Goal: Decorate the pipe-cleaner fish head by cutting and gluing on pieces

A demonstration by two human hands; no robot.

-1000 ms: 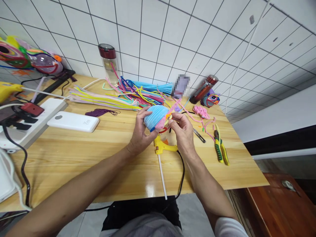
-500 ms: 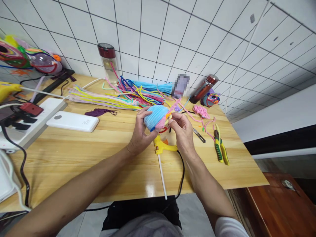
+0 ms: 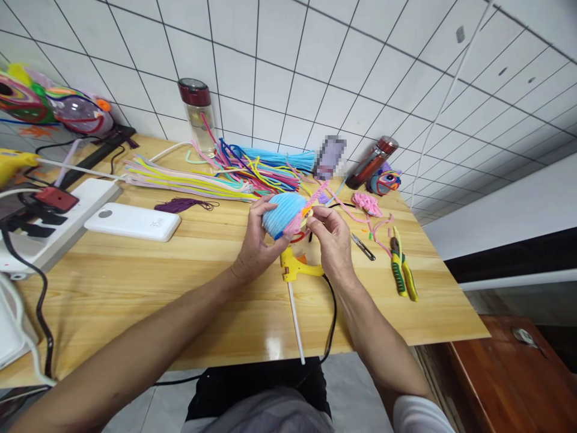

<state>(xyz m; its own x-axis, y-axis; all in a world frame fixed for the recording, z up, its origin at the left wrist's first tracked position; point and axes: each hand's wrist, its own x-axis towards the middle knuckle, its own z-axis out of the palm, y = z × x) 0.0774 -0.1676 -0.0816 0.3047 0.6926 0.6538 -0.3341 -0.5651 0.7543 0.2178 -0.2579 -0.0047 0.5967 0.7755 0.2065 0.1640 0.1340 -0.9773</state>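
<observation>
My left hand (image 3: 258, 245) is wrapped round a ball covered in light blue pipe cleaners (image 3: 283, 214), with pink, orange and dark blue parts on its right and lower side. At the ball's right edge, the thumb and finger of my right hand (image 3: 332, 239) pinch a small pale yellow piece (image 3: 308, 214), partly hidden by the fingertips. A braided pink strand (image 3: 321, 191) shows just behind the ball. Below both hands a yellow hot glue gun (image 3: 291, 266) stands on the table, a white glue stick (image 3: 296, 322) jutting from its back towards me.
Bundles of pipe cleaners (image 3: 189, 181) lie along the tiled wall, near a glass bottle (image 3: 201, 123) and a red flask (image 3: 372, 163). Thread snips (image 3: 363, 247) and green-yellow pliers (image 3: 402, 270) are on the right. Leftward sit a power bank (image 3: 133, 222) and a power strip (image 3: 92, 207).
Almost nothing differs. Both hands keep their hold on the ball, and the right fingers have barely shifted at its edge.
</observation>
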